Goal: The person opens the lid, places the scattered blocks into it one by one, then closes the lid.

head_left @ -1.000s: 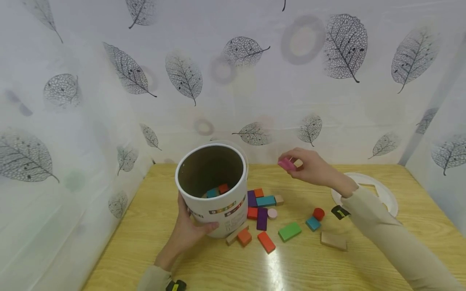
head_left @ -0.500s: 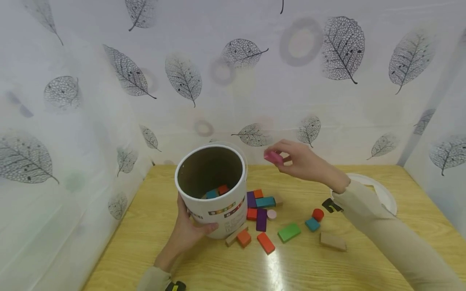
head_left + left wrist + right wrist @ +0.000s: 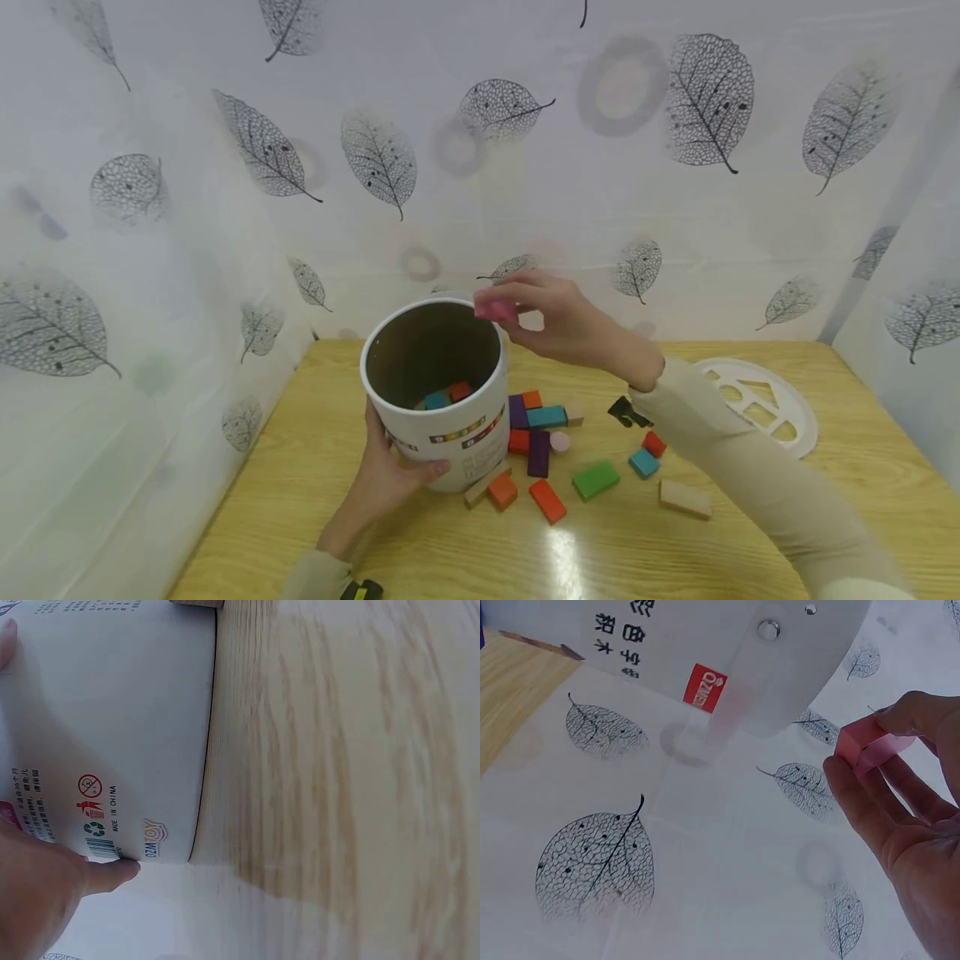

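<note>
A white cylindrical toy bucket (image 3: 450,437) stands on the table, open at the top, with teal and red blocks (image 3: 447,395) visible inside. My left hand (image 3: 386,487) holds its near left side, thumb across the printed front; the left wrist view shows a finger along the bucket wall (image 3: 127,735) near its base. Pinched between the thumb and fingers of my right hand (image 3: 562,321) is a pink block (image 3: 495,307). It is at the far right of the bucket's rim, overlapping it in the head view. In the right wrist view the pink block (image 3: 859,742) appears beside the bucket.
Right of the bucket lie loose blocks, among them purple (image 3: 538,452), green (image 3: 596,480), red (image 3: 548,500), orange (image 3: 503,490) and plain wood (image 3: 685,497). A white lid with shaped holes (image 3: 795,408) rests at the right. A leaf-patterned curtain (image 3: 525,192) encloses the table.
My right hand has moved left with the pink block, from over the table to the bucket's rim, uncovering more of the lid. The left hand and bucket have stayed put.
</note>
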The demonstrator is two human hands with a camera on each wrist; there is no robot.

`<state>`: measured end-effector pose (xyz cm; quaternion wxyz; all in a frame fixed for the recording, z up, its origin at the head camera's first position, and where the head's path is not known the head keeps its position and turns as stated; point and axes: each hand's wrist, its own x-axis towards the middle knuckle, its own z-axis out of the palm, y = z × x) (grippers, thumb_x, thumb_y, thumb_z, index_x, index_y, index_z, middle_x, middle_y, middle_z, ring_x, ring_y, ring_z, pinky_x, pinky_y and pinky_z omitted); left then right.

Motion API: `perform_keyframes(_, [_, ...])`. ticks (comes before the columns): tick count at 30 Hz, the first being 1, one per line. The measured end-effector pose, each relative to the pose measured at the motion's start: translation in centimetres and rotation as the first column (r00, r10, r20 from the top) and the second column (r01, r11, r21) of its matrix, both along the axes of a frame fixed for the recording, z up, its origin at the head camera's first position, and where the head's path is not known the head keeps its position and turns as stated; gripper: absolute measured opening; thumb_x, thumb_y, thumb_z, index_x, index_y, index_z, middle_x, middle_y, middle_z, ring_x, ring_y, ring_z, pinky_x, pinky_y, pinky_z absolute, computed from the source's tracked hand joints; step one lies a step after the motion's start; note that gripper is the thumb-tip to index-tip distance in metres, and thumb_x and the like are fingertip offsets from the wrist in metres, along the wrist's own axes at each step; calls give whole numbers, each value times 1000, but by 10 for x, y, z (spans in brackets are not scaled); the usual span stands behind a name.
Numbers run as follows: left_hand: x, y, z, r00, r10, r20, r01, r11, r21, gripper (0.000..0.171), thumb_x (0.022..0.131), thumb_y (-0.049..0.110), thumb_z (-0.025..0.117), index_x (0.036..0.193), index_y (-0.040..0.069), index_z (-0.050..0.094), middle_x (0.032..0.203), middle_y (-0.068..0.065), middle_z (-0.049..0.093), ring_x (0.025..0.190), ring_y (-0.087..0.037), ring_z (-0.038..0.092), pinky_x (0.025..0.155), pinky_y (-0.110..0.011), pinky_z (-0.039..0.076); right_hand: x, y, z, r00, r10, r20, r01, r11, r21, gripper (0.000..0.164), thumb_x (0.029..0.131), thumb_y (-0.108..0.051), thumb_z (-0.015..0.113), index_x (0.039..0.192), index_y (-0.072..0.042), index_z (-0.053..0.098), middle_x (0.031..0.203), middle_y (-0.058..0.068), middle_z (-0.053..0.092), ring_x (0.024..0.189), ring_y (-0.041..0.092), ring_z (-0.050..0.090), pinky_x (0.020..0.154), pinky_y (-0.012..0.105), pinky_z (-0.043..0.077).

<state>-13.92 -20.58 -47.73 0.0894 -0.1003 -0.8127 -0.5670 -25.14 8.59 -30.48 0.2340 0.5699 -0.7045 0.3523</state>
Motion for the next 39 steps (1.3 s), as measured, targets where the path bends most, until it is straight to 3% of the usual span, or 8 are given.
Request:
perform_keyframes(7, [0, -1, -1, 1000, 7, 12, -7, 1000, -16, 140, 71, 23, 95, 160, 44, -12, 170, -3, 15, 156, -36, 20, 120, -75, 19, 8, -28, 4, 997, 83, -10, -83, 997, 5, 42, 84, 8, 73, 124, -2, 68, 117, 13, 69, 99, 19, 67, 82, 26, 61])
perform_keyframes(16, [0, -1, -1, 999, 2, 37, -2, 1000, -16, 140, 72, 24, 95, 160, 46, -12, 169, 1, 15, 156, -32, 20, 121, -74, 18, 15, -51, -1, 994, 107, 4, -107, 992, 70, 39, 86, 4, 74, 124, -4, 70, 120, 14, 67, 107, 23, 63, 91, 26, 59])
perform_keyframes(39, [1, -1, 0, 999, 8, 32, -7, 1000, -18, 140, 70, 24, 95, 159, 46, -11, 169, -1, 17, 155, -34, 21, 121, -75, 18, 18, -53, -6, 997, 74, 22, -76, 992, 102, 37, 87, 2, 73, 124, -4, 69, 122, 14, 66, 105, 21, 64, 91, 26, 59])
